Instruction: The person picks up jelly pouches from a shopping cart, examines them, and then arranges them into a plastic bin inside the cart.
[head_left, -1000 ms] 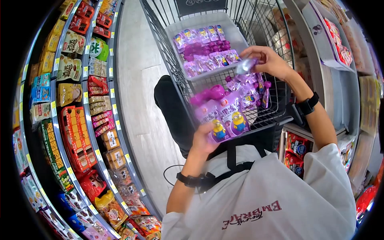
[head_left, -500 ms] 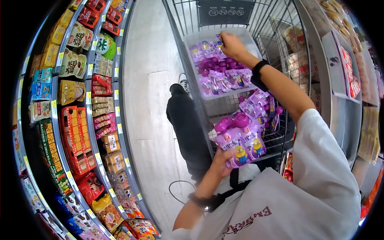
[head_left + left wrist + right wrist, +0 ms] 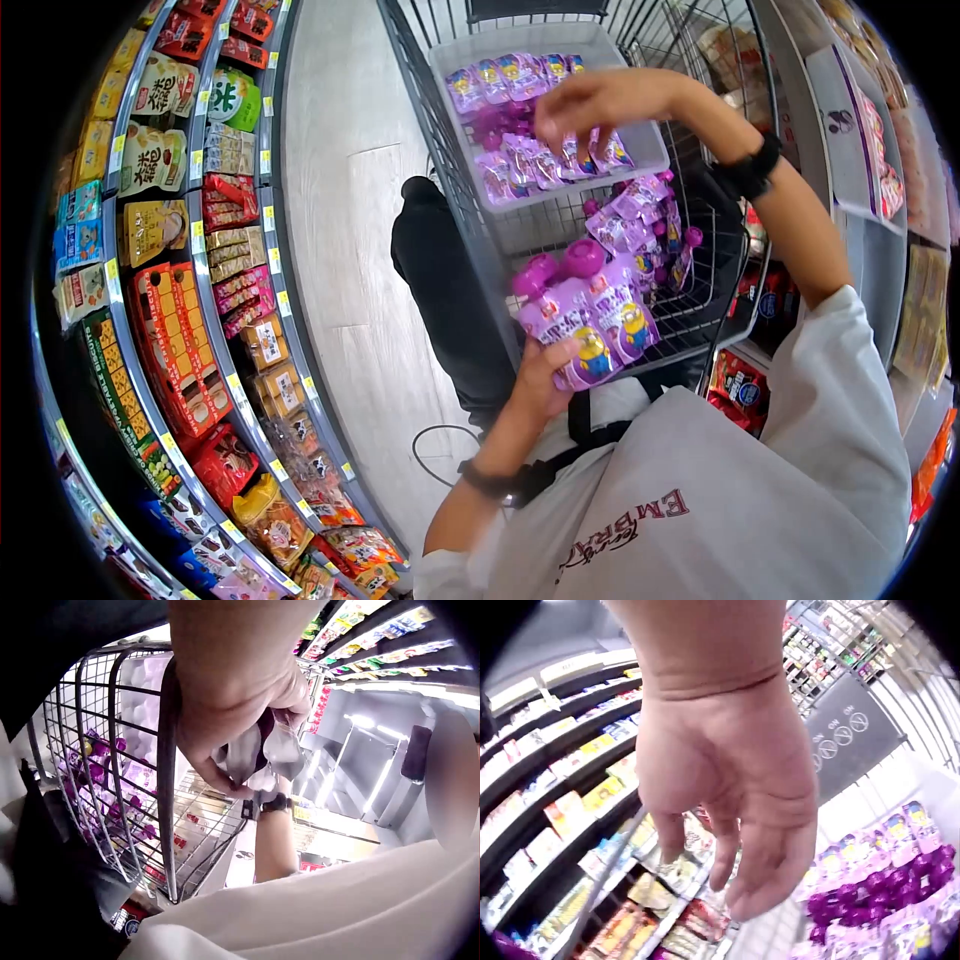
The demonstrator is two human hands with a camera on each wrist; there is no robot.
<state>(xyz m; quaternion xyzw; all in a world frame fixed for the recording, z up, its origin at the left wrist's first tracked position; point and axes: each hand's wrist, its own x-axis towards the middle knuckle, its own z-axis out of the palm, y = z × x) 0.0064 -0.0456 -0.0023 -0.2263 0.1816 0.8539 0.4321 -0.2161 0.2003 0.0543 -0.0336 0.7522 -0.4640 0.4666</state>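
My left hand (image 3: 545, 375) grips a bunch of purple spouted drink pouches (image 3: 590, 315) with yellow cartoon figures, held against the near edge of the wire shopping cart (image 3: 470, 215). In the left wrist view the fingers (image 3: 225, 761) curl round the pouches (image 3: 259, 754). My right hand (image 3: 585, 105) hovers empty above a clear plastic tray (image 3: 455, 45) with rows of the same pouches (image 3: 520, 150); its fingers (image 3: 742, 859) hang loosely. More pouches (image 3: 645, 215) lie loose in the cart basket below.
Snack shelves (image 3: 190, 260) run along the left of the aisle, with further shelves (image 3: 860, 120) on the right. Pale floor (image 3: 340, 200) lies between. A dark shoe and trouser leg (image 3: 445, 270) stand beside the cart.
My right hand carried one pouch to the far end of the tray, let it go there, and has drawn back nearer, empty. My left hand kept its bunch.
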